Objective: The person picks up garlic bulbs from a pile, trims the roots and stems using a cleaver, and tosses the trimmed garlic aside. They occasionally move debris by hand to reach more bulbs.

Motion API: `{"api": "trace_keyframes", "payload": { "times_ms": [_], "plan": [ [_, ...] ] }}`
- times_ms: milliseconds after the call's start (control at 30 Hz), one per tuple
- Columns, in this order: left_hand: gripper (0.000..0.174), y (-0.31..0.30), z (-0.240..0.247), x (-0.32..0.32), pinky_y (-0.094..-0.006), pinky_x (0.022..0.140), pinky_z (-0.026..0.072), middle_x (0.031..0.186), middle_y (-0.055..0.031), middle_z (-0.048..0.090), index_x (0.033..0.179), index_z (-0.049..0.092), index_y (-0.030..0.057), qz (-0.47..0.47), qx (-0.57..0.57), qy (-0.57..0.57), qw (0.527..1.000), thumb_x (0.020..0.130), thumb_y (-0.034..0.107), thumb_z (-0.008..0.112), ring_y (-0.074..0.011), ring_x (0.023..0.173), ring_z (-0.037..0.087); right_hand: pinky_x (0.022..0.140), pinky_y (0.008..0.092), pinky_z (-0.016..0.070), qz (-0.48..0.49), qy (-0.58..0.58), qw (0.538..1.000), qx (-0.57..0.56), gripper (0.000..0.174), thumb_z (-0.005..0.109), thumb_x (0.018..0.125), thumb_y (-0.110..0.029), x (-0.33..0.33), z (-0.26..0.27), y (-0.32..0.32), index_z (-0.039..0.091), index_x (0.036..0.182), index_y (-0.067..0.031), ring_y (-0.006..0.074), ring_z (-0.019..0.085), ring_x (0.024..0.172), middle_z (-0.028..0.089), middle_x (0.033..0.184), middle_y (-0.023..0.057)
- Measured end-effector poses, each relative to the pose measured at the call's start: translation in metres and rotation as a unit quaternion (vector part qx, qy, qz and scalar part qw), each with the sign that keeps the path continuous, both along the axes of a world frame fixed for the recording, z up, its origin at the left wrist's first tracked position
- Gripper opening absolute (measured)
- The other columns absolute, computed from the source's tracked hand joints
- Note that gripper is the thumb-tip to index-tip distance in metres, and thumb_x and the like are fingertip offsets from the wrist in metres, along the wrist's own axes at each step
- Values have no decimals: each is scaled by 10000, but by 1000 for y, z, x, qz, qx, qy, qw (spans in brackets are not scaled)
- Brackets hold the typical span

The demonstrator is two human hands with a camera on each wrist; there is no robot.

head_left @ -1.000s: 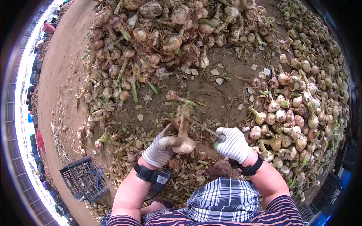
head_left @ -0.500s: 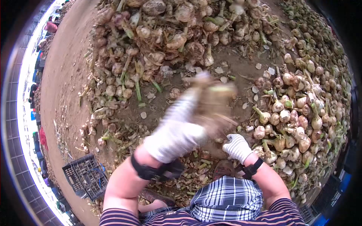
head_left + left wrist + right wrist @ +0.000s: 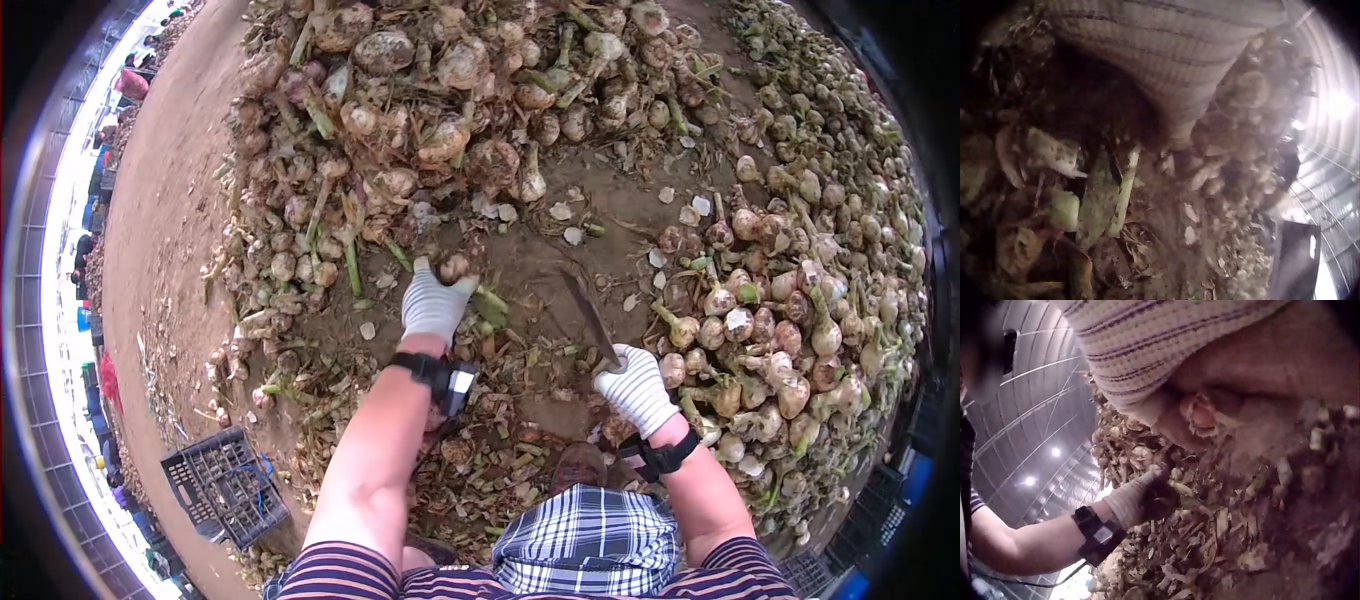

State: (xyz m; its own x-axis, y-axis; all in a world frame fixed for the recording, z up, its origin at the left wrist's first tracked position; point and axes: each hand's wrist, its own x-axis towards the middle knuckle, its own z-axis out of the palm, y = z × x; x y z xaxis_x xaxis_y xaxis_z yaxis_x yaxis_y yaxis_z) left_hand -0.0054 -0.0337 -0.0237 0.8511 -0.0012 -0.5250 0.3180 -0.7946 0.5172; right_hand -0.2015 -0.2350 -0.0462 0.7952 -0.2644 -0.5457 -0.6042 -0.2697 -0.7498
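In the head view the gloved left hand reaches down to the ground, thumb and fingers spread around a small bulb whose green stem points down to the right. Whether the fingers touch it cannot be told. Striped glove fabric fills the top of the left wrist view, above cut stems. The gloved right hand grips a knife, its dark blade pointing up and to the left. In the right wrist view the right hand is close up, with the left hand beyond.
A large heap of stemmed bulbs lies ahead, and a pile of short-stemmed bulbs is at the right. Trimmings cover the ground near the person's shoe. A black crate stands at the lower left.
The long-stemmed bulb held earlier is out of the left hand, which swung to the right in a blur and now reaches forward on the left. The knife, still in the right hand, points more forward.
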Motion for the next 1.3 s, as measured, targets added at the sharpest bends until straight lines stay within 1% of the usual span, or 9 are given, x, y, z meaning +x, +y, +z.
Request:
{"api": "trace_keyframes", "payload": {
  "times_ms": [167, 267, 300, 400, 467, 767, 867, 1000, 1300],
  "plan": [
    [497, 24, -3, -41, -313, 857, 496, 1068, -97, 625, 1295, 422, 52, -49, -324, -102, 939, 852, 125, 636, -196, 984, 603, 574, 423, 493, 179, -75, 954, -231, 134, 584, 711, -194, 19, 47, 6, 589, 756, -69, 354, 618, 651, 615, 675, 162],
    [405, 41, -16, -53, -305, 956, 454, 1160, -96, 577, 1289, 425, 67, 185, -667, 137, 709, 904, 60, 548, -179, 1075, 554, 564, 422, 489, 229, -113, 931, -260, 116, 579, 713, -186, 29, 60, 15, 592, 746, -75, 342, 620, 636, 605, 656, 153],
    [392, 41, -4, -56, -322, 986, 435, 1169, -102, 570, 1290, 425, 61, -76, -521, 10, 850, 918, 102, 541, -185, 1079, 551, 561, 424, 487, 253, -117, 921, -271, 116, 584, 711, -188, 30, 63, 18, 595, 745, -77, 340, 619, 633, 603, 655, 150],
    [443, 32, 35, -70, -392, 1046, 398, 1233, -126, 535, 1304, 414, 35, -139, -363, 20, 921, 960, 307, 477, -248, 1108, 542, 555, 423, 485, 267, -138, 913, -275, 117, 589, 706, -186, 27, 65, 21, 599, 742, -75, 339, 617, 630, 608, 667, 149],
    [562, 35, 35, -79, -425, 1053, 385, 1255, -142, 525, 1310, 404, 12, 214, -557, 256, 761, 961, 453, 389, -281, 1116, 538, 559, 424, 487, 278, -139, 913, -264, 121, 590, 704, -187, 28, 69, 30, 599, 743, -72, 337, 618, 640, 611, 675, 149],
    [559, 71, -52, -107, -402, 1037, 373, 1296, -112, 502, 1309, 432, 88, 205, -780, 369, 462, 950, 514, 393, -240, 1159, 491, 613, 432, 499, 325, -130, 914, -206, 188, 630, 669, -199, 43, 90, 55, 600, 797, -65, 338, 629, 713, 621, 734, 151],
    [528, 90, -95, -118, -395, 1034, 374, 1294, -100, 504, 1294, 453, 97, 229, -700, 419, 531, 951, 496, 400, -226, 1154, 494, 614, 431, 499, 321, -139, 913, -209, 197, 636, 661, -208, 43, 84, 59, 597, 791, -64, 339, 630, 719, 618, 729, 154],
    [500, 55, -29, -131, -380, 992, 413, 1169, -108, 584, 1216, 507, 63, -46, -337, 68, 938, 885, 439, 528, -231, 1073, 559, 615, 431, 501, 316, -162, 914, -197, 209, 643, 643, -218, 34, 64, 54, 593, 775, -63, 337, 629, 718, 612, 721, 154],
    [818, 52, 68, -55, -304, 821, 511, 1065, -103, 563, 1233, 451, 40, -282, -53, -376, 881, 580, 275, 884, -188, 892, 603, 631, 416, 510, 148, 9, 954, -262, 180, 576, 722, -200, 17, 26, 15, 637, 831, -71, 363, 628, 686, 636, 699, 185]
  ]
}}
